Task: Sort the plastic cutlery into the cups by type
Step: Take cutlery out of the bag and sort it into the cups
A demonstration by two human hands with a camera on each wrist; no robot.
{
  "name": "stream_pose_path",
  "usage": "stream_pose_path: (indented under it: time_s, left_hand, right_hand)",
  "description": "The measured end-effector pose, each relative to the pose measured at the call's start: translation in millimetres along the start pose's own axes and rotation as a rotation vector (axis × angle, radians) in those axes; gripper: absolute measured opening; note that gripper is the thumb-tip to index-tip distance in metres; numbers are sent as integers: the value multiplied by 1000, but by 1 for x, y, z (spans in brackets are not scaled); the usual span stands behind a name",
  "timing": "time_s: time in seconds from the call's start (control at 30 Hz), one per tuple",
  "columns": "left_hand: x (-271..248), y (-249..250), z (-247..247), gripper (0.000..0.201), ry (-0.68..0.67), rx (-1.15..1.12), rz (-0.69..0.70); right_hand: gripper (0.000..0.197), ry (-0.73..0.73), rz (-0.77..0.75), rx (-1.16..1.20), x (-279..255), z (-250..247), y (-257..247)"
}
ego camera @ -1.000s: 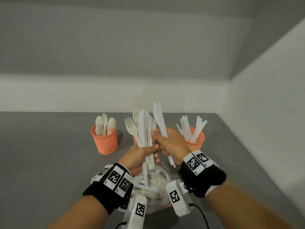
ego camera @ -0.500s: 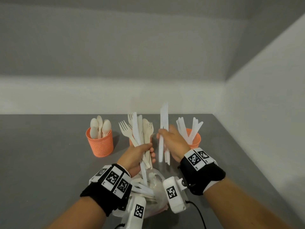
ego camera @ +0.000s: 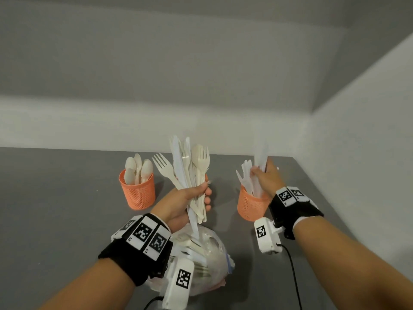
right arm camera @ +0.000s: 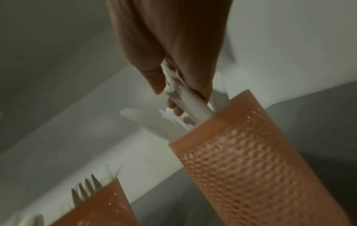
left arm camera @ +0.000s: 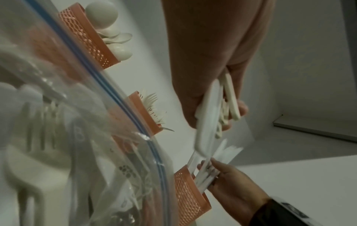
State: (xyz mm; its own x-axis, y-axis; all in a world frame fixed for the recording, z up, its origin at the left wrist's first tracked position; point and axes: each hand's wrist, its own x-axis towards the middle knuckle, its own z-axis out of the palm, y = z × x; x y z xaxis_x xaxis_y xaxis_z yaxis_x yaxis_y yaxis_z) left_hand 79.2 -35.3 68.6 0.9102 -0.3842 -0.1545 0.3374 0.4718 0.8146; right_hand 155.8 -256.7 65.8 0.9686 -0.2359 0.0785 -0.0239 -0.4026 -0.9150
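Note:
My left hand (ego camera: 190,199) grips an upright bundle of mixed cutlery (ego camera: 190,166): forks, knives and a spoon, held above the clear bag (ego camera: 205,253). My right hand (ego camera: 264,177) holds white knives (ego camera: 261,156) over the right orange cup (ego camera: 251,203), their lower ends inside its mouth among other knives (right arm camera: 185,105). The left orange cup (ego camera: 138,193) holds spoons. The middle orange cup (left arm camera: 145,113) with forks is mostly hidden behind the bundle in the head view.
The clear zip bag (left arm camera: 81,137) with more cutlery lies on the grey table (ego camera: 55,209) just below my left wrist. White walls close the back and right side (ego camera: 368,153), near the right cup.
My right hand carried the knives away from the bundle, rightward, and lowered them into the right cup. The left hand kept its bundle almost still.

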Motion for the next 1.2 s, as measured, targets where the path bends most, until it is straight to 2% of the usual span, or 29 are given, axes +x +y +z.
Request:
stream_pose_path:
  time_s: [0.07,0.2,0.3,0.33,0.4,0.47,0.53,0.63,0.67,0.73,0.8,0.9,0.93,1.0,1.07,1.2]
  left_hand:
    - [1,-1,-3,8,-1,8,9]
    - [0,-2,-6,9,3,9,7]
    - [-1,-3,-7,8,-2,19,18]
    - [-1,-2,-8,7,2,26,25]
    - [1,-3,-8,7,24,55,46]
    - [4,-6,-6,2,44,106,79]
    - [6,-8,-1,12,61,180,130]
    - [7,-11,6,13,95,314,199]
    - [7,-12,7,25,101,344,207]
    - [5,-14,5,39,80,384,189]
    - [2,-14,2,38,38,417,183]
    - [-2,-12,0,45,6,463,189]
    - [-3,-13,-1,42,-4,452,186]
    - [-5,-13,-3,21,-19,418,172]
    - [-6,-13,-4,16,-32,375,176]
    - [-2,-13,-4,32,-55,315,185]
  right_hand:
    - [19,-42,61,-100,1,5,13]
    - [32,-82,39,-209,1,8,17]
    - [19,-91,35,-159,2,4,6]
    - [29,-56,-17,-113,0,2,-1]
    - [41,75,-249,-80,-10,3,-21]
    - [28,146,-474,-68,-29,9,-48]
    - [10,-3,-576,-18,-52,22,-72]
    - [10,-295,-488,-97,-82,48,-91]
    - [12,-326,-459,-163,-87,56,-91]
    - [11,-292,-433,-215,-90,67,-88]
    - [14,-255,-385,-187,-88,69,-84]
    - [26,-285,-323,-219,-86,68,-82]
    - [25,-298,-321,-234,-86,68,-82]
    - [17,-307,-335,-237,-86,68,-83]
    - [13,-317,-294,-174,-84,67,-81]
    - [21,-434,-41,157,-84,62,-81]
